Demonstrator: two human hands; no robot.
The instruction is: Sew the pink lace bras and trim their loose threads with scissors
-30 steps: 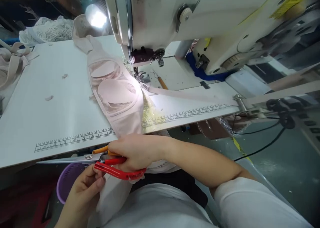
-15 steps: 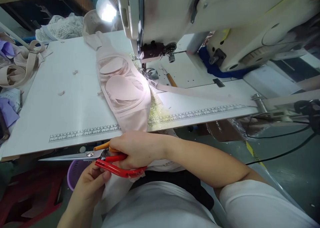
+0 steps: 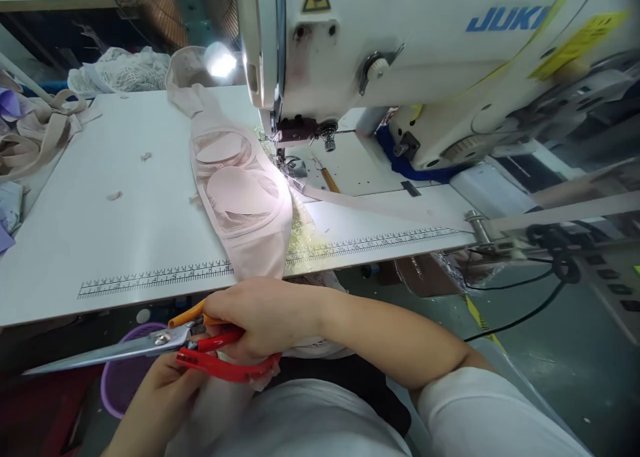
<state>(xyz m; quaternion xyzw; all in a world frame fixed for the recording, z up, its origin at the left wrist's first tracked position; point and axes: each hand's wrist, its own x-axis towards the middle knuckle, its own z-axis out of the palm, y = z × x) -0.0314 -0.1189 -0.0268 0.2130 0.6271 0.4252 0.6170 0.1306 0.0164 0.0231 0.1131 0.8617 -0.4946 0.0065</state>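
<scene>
My right hand [image 3: 260, 310] is closed round a pair of scissors [image 3: 230, 363] with red handles, below the table's front edge. Their long blades look closed and point left. An orange handle-like piece [image 3: 187, 314] sticks out from the same hand, its other end hidden. Just under the scissors, my left hand [image 3: 167, 393] has thumb and fingers pinched together. What they grip is hidden, though pale cloth hangs beside them. On the table lies a pale pink bra [image 3: 245, 190], cups up, its right edge by the sewing machine's needle [image 3: 280, 151].
The sewing machine [image 3: 425, 43] fills the upper right, with a lit lamp [image 3: 220, 60] beside it. A pale strip [image 3: 360, 205] runs right from the needle. An orange-handled pick [image 3: 329, 179] lies on the machine bed. Below the table stands a purple basket [image 3: 117, 383].
The view has tilted up and shifted, showing more of the machine. The scissors' blades reach further left and slope down more. Both hands keep their holds; the bra lies in place.
</scene>
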